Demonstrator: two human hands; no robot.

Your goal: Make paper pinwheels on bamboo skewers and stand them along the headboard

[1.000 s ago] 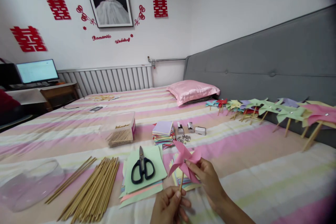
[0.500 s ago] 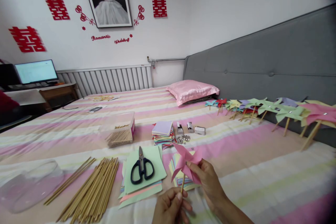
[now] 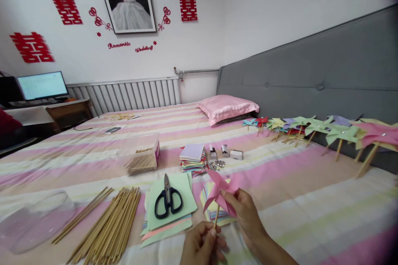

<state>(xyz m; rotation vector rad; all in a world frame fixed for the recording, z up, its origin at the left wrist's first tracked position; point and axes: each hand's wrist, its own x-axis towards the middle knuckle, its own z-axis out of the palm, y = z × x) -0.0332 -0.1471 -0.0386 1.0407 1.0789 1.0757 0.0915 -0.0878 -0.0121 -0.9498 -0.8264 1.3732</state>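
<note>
A pink paper pinwheel [image 3: 219,190] on a thin wooden stick stands upright just above the bed's near edge. My left hand [image 3: 200,246] is closed round the lower end of the stick. My right hand [image 3: 245,211] pinches the pinwheel's centre and right blade from the right side. Under the pinwheel lies a small stack of coloured paper squares [image 3: 210,209].
Black scissors [image 3: 168,201] lie on green paper sheets [image 3: 169,211]. Left of them are several bamboo sticks [image 3: 108,225] and a clear container [image 3: 34,219]. Farther back: a stick box [image 3: 143,159], a paper stack [image 3: 193,157], metal pins [image 3: 217,164]. Finished pinwheels [image 3: 326,134] line the grey headboard.
The pinwheel and both hands have drifted slightly right and down in view. The grip on the stick and the blades is unchanged.
</note>
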